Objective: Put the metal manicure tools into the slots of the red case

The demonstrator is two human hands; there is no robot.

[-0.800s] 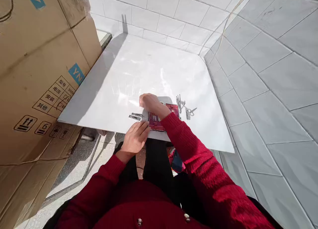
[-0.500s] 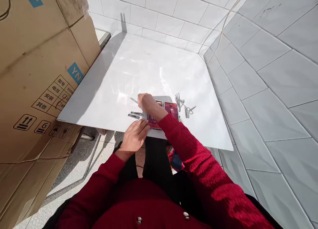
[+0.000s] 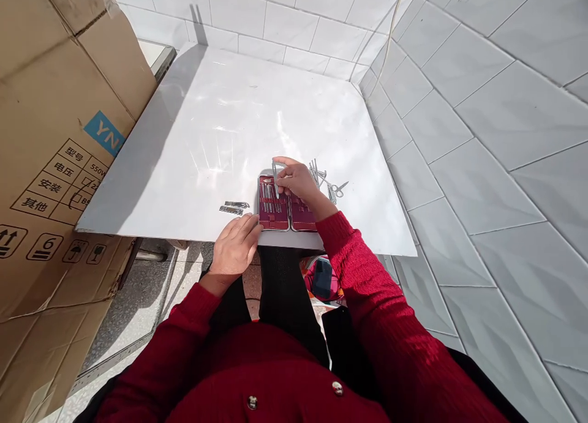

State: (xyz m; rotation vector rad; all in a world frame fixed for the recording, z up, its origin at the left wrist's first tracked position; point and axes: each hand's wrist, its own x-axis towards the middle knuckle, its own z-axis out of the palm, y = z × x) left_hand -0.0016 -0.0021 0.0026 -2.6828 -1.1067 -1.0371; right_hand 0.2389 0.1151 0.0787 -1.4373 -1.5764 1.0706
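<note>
Looks down on a sunlit white worktop (image 3: 229, 104), with tiled walls (image 3: 257, 13) behind and to the right, and a large cardboard box (image 3: 46, 123) at the left; wears long red sleeves (image 3: 372, 282) on both arms.

Near the front edge of the worktop, shows a dark-red case (image 3: 275, 224) lying open like a book, with slim metal tools (image 3: 267, 198) in a row inside the left half; shows the right half only partly, behind the right hand (image 3: 298, 181).

In that hand, holds a small metal tool (image 3: 275, 181) between closed thumb and fingers, nearly upright over the case's left half; cannot tell of any contact at the lower end.

Rests the left hand (image 3: 233, 244) palm down at the case's lower left corner, fingers together and slightly bent, tips at the edge; cannot tell of any firm grip.

Has two nail clippers (image 3: 231, 210) lying just left of the case; to the right, has a loose cluster of metal pieces (image 3: 315, 172) and small scissors (image 3: 339, 191).
</note>
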